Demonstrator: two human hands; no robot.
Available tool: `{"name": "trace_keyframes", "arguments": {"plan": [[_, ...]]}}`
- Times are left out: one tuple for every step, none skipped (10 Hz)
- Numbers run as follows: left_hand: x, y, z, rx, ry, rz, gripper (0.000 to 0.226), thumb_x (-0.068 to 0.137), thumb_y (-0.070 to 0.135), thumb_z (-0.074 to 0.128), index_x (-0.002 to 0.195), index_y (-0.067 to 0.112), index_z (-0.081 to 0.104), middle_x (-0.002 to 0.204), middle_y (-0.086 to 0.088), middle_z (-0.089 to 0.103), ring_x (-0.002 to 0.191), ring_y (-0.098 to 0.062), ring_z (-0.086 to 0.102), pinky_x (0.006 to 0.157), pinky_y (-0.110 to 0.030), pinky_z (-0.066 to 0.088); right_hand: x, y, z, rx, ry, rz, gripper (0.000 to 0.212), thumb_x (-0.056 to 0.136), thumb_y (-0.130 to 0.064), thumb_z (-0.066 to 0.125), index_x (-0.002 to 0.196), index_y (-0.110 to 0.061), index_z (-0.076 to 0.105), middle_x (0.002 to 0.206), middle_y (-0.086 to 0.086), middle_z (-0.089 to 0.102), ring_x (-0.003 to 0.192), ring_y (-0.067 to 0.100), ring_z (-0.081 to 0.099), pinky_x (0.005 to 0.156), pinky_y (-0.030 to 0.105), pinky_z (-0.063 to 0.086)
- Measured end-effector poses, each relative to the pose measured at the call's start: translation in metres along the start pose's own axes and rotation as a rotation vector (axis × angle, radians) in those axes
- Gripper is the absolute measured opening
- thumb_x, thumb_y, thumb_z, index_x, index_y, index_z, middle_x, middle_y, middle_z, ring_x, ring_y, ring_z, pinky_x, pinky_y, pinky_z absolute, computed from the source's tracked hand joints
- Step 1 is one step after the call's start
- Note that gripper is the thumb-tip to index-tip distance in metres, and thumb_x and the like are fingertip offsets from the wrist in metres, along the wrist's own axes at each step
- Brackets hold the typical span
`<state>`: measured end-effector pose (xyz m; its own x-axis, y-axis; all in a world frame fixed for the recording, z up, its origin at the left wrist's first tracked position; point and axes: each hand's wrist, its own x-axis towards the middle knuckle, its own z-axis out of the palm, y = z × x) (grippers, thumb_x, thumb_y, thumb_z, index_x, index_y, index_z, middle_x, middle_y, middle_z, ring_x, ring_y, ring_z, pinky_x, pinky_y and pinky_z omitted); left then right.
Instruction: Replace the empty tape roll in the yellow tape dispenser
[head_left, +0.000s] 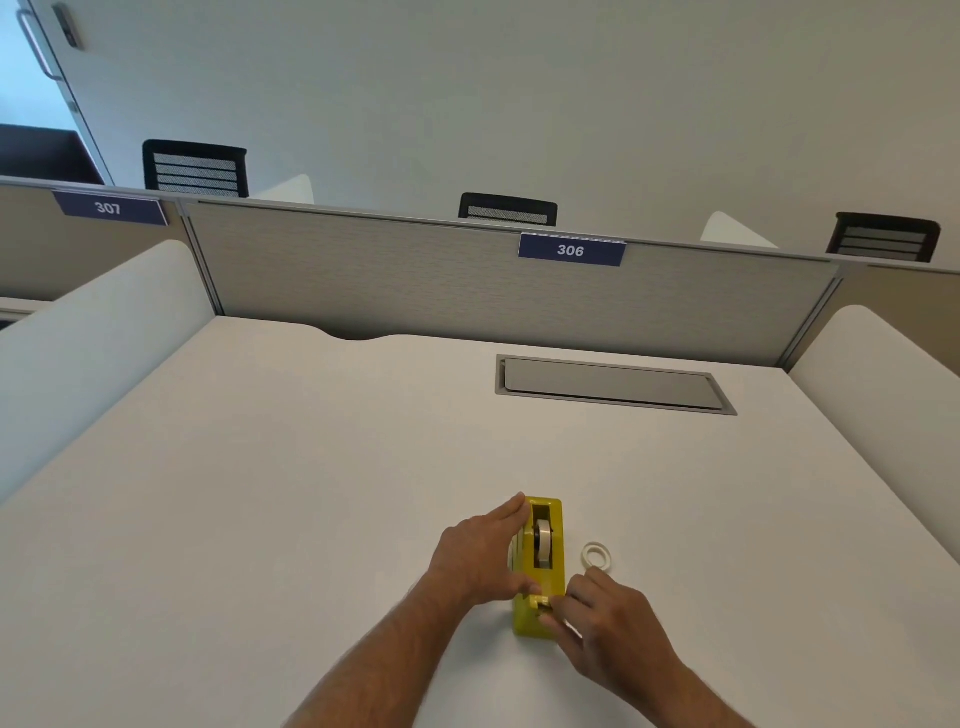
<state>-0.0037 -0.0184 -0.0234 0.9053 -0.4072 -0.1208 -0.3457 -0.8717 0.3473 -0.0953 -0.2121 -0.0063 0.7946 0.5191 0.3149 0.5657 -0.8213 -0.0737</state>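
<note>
Yellow tape dispenser (557, 545): left hand (478, 558) flat on 9 o'clock side, right hand (608, 618) pinching 6 o'clock cutter end. Keep base pinned, draw tape (544, 543) straight.

White desk (270, 493) bears yellow tape dispenser (556, 564), loose tape roll (585, 557) just beside it.

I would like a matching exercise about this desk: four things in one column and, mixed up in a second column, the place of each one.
Things
1. tape dispenser
2. loose tape ring
3. left hand
4. grey flap

Places
A. flat on the desk, right of the dispenser
B. set into the desk, near the back panel
C. between the left hand and the right hand
D. laid along the dispenser's left side

Pairs: 1-C, 2-A, 3-D, 4-B
</note>
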Motion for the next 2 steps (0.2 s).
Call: {"name": "trace_keyframes", "arguments": {"plan": [[-0.002,0.0,-0.001,-0.001,-0.013,0.014,0.109,0.072,0.071,0.068,0.155,0.036,0.006,0.165,0.022,0.004,0.141,-0.022,0.04,0.106,-0.046,0.045,-0.003,0.0,-0.008,0.068,0.019,0.016,0.02,0.079,-0.042,0.071,0.082,-0.023,0.073,0.07,-0.004,0.065,0.06,0.014,0.058,0.046,0.019,0.042],[-0.005,-0.005,-0.003,-0.037,0.023,0.029,0.103,0.077,0.069,0.064,0.155,0.035,0.007,0.166,0.017,0.006,0.145,-0.02,0.032,0.108,-0.045,0.043,0.011,0.004,-0.041,0.195,0.197,0.094,0.022,0.073,-0.029,0.079,0.091,-0.015,0.076,0.074,0.0,0.068,0.065,0.018,0.062,0.049,0.028,0.054]]}}
